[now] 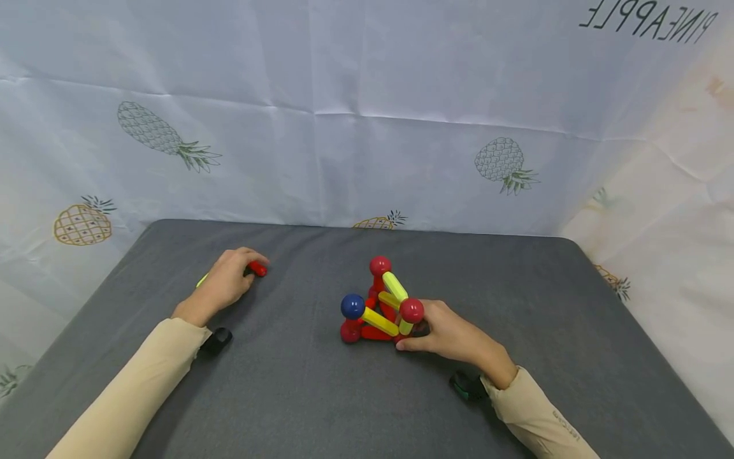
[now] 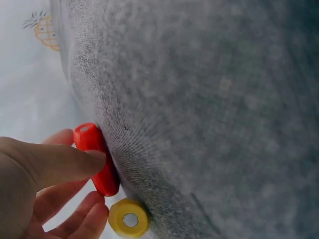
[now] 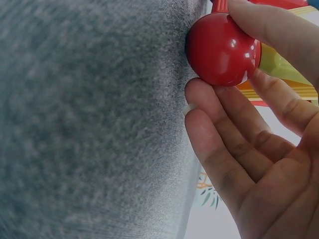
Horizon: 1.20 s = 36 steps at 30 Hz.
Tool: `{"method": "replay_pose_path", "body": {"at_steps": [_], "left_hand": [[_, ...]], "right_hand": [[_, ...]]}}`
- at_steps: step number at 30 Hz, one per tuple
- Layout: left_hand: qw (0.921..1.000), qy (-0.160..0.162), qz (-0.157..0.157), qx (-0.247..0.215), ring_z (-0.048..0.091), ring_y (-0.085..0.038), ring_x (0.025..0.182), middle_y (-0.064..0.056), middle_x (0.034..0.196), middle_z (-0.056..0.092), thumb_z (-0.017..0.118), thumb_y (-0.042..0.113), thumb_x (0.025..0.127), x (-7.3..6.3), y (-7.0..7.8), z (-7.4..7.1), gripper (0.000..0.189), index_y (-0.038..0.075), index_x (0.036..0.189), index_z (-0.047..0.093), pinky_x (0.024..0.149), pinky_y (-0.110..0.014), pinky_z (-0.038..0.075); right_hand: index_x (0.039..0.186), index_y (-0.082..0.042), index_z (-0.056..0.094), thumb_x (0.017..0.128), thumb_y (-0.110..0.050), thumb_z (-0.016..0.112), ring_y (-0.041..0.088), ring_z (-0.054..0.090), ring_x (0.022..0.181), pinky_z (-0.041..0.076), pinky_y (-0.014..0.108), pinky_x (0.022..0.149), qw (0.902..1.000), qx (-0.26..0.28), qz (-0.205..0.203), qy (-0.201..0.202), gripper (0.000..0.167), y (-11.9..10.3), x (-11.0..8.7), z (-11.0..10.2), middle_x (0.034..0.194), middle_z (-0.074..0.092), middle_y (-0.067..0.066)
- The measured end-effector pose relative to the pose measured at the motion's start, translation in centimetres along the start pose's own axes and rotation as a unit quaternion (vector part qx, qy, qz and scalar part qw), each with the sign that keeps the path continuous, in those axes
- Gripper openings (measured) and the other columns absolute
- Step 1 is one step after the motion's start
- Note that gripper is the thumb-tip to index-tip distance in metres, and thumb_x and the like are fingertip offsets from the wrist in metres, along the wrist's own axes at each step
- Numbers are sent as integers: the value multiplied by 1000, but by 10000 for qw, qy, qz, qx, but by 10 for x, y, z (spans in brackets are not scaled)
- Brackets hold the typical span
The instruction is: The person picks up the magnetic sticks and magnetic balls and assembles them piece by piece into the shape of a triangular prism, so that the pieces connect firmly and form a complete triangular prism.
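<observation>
My left hand [image 1: 226, 284] pinches a short red rod [image 2: 106, 179] between thumb and fingers, low over the cloth at the table's left. A yellow rod [image 2: 119, 219] with a round metal end lies right by the fingertips; in the head view the hand mostly covers it. Further right stands a small frame of rods and balls: a blue ball [image 1: 352, 306] and red balls [image 1: 380, 266] on top, yellow rods [image 1: 381, 321] between them, red rods and balls at the base. My right hand [image 1: 453, 335] grips a red ball [image 3: 219, 52] at its lower right corner, thumb over it, fingers beneath and behind.
Dark grey cloth [image 1: 287, 382] covers the table. Behind it hangs a pale curtain [image 1: 344, 166] printed with pineapples. A black wrist device [image 1: 216, 341] sits under the left cuff, another [image 1: 466, 386] by the right cuff.
</observation>
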<state>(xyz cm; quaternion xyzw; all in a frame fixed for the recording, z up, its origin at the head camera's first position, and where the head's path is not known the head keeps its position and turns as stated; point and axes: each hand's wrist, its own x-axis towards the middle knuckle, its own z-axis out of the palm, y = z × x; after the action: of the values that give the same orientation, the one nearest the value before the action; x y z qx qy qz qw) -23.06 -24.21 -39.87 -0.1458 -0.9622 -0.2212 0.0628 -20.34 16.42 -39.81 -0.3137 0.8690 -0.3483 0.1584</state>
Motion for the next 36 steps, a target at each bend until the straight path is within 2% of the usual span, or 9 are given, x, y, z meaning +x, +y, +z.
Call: {"method": "replay_pose_path", "body": {"at_steps": [6, 14, 24, 30, 36], "left_hand": [[9999, -119, -12, 10, 61, -44, 106, -25, 111, 69, 68, -11, 84, 3, 5, 1, 25, -2, 106, 73, 88, -54, 51], [9994, -342, -113, 2, 56, -39, 102, -21, 113, 70, 73, 1, 85, 3, 10, 4, 21, 3, 107, 75, 85, -51, 48], [9970, -613, -139, -447, 66, -34, 102, -17, 110, 70, 70, 4, 90, 3, 17, 6, 20, 1, 110, 71, 87, -50, 53], [9978, -431, 151, -476, 65, -31, 96, -15, 105, 72, 70, 4, 90, 4, 26, 8, 20, 1, 110, 71, 84, -49, 52], [9983, -238, 158, -507, 63, -27, 93, -11, 104, 72, 72, 7, 89, 3, 37, 9, 22, 4, 111, 71, 83, -46, 51]], "right_hand": [[109, -8, 66, 80, -26, 84, 5, 63, 79, 56, 21, 71, 10000, -68, 11, 9, 39, 0, 0, -1, 98, 68, 0], [112, -7, 65, 80, -25, 84, 6, 64, 81, 56, 21, 72, 10000, -25, 27, -3, 41, 0, -1, 0, 100, 69, 1], [112, -7, 65, 80, -25, 84, 6, 64, 82, 56, 22, 73, 10000, 9, 29, -38, 42, -1, -1, 0, 101, 68, 2], [111, -8, 65, 80, -25, 84, 5, 64, 81, 56, 22, 73, 10000, 8, -12, -34, 40, -1, -1, 0, 100, 68, 1], [112, -8, 65, 80, -25, 84, 6, 64, 82, 57, 23, 73, 10000, 9, -46, -29, 40, 0, -1, 0, 101, 68, 1]]}}
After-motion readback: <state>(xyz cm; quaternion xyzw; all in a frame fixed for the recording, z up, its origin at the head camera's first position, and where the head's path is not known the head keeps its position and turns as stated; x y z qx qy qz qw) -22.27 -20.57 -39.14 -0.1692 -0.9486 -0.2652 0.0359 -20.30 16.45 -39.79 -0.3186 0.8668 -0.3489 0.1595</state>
